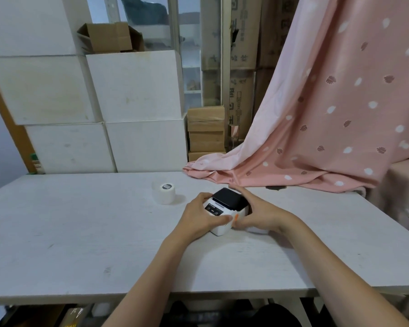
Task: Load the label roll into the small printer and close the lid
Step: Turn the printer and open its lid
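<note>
Two hands: left hand (200, 217) and right hand (257, 214) curled round printer (224, 208) | lid (230, 199) down | label roll (167, 193) left of hands on bench (80, 232)

We see the small white printer (224, 210), black lid (229, 198) shut, on the counter (80, 220), the white label roll (167, 192) upright just beside.

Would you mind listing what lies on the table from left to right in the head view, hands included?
label roll → left hand → small printer → right hand, with both hands gripping the printer's sides, and the pink cloth draped over the table's far right.
</note>
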